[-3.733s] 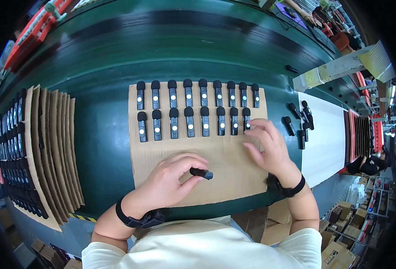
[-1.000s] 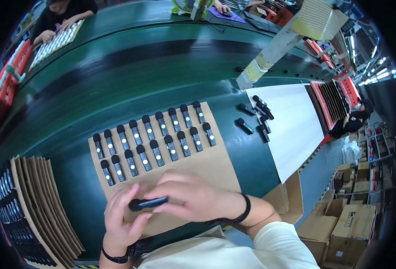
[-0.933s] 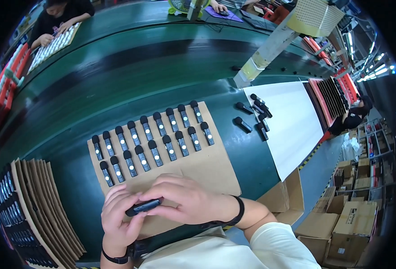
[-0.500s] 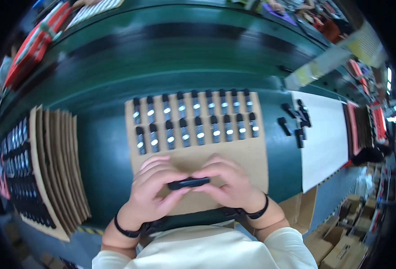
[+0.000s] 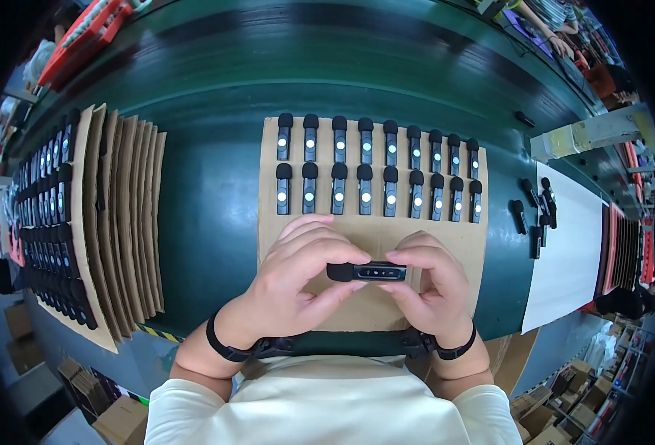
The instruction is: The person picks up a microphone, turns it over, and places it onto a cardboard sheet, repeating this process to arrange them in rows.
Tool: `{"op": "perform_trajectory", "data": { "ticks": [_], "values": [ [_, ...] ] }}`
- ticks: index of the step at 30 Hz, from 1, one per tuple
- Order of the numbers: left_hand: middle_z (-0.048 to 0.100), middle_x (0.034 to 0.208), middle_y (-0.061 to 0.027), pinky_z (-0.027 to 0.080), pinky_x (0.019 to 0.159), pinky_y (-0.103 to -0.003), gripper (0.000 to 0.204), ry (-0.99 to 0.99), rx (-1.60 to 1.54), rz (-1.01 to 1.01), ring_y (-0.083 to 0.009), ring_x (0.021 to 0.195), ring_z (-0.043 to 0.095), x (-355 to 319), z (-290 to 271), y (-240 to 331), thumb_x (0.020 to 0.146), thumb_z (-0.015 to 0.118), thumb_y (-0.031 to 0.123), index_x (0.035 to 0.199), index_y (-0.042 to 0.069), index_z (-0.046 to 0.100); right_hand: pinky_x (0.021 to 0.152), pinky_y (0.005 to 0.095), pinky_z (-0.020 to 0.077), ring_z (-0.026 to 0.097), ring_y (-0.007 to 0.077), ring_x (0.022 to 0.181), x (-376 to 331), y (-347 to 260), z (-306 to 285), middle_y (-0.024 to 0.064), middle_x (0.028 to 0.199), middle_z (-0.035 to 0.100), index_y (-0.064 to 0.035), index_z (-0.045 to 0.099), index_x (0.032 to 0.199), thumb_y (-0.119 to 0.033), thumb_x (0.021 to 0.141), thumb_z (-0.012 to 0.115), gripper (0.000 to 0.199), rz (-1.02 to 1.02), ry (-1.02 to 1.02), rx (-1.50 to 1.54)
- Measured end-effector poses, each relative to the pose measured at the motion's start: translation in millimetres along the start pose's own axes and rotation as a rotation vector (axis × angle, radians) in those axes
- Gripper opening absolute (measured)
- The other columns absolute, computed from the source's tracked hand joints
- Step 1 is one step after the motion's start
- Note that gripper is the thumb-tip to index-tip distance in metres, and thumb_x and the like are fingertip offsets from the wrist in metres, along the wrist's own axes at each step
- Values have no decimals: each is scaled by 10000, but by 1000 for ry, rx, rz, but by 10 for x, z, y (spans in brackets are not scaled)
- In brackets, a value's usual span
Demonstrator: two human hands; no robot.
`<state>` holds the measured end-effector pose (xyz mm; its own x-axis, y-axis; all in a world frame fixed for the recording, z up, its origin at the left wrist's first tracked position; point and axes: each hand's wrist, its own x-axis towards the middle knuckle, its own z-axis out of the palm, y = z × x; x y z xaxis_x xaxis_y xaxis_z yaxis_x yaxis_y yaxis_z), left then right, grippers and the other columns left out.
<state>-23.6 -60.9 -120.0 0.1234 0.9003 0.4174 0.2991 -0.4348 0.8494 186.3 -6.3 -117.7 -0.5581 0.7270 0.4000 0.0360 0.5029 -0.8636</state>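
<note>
A small black wireless microphone (image 5: pixel 381 272) with a foam cap is held level between my two hands, a narrow side with a row of small markings facing up. My left hand (image 5: pixel 294 271) pinches it near the foam cap, thumb below and fingers above. At the plain end, the fingertips and thumb of my right hand (image 5: pixel 437 278) close on it. Beneath both hands lies a cardboard sheet (image 5: pixel 372 236). Two rows of similar microphones (image 5: pixel 339 185) stand out on its far half, caps pointing away, each with a bright round spot.
Upright cardboard sheets (image 5: pixel 138 222) stand at the left, beside boards bearing many more microphones (image 5: pixel 49 200). To the right, several loose microphones (image 5: pixel 544 215) lie at the edge of a white sheet (image 5: pixel 568 252). A pale post (image 5: pixel 594 137) rises beyond. Another person's hand (image 5: pixel 561 48) shows far right.
The view has shifted, so the cardboard appears further right and higher. Between my hands, the microphone has turned so its marked side shows. Both hands still hold it.
</note>
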Motion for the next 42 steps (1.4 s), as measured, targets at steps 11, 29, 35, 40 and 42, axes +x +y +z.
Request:
{"op": "perform_trajectory", "data": {
  "ticks": [11,29,35,40,42],
  "values": [
    [687,900,-70,401,1041,-505,296,-38,32,12,-231,849,654,13,-21,0,745,776,51,1022,48,674,688,315,481,616,229,779,-1,26,-8,110,910,651,0,646,1051,-29,758,797,331,-39,-29,-28],
    [660,942,-59,382,1043,-513,271,-116,135,23,-235,894,628,17,46,6,705,753,55,965,74,678,701,313,485,597,215,786,-2,-21,-9,72,894,642,-39,678,1020,23,731,782,314,11,-55,122],
    [569,922,-43,403,1019,-493,309,-101,146,14,-255,911,573,14,61,23,661,778,30,948,96,683,712,285,451,555,161,784,-31,-33,-18,67,889,616,-25,645,1031,-43,790,777,275,129,-147,203],
    [584,868,-57,435,948,-501,279,-59,195,58,-256,830,581,3,85,2,640,762,20,904,72,686,710,262,439,541,115,804,-96,-19,38,52,900,600,-6,603,1059,-52,847,730,251,410,-117,596],
    [585,862,-59,439,941,-499,289,-59,203,66,-257,824,580,5,86,-5,636,766,19,908,71,685,708,256,440,542,109,807,-78,-39,39,48,901,598,-5,596,1060,-57,864,709,233,462,-115,619]
  ]
}}
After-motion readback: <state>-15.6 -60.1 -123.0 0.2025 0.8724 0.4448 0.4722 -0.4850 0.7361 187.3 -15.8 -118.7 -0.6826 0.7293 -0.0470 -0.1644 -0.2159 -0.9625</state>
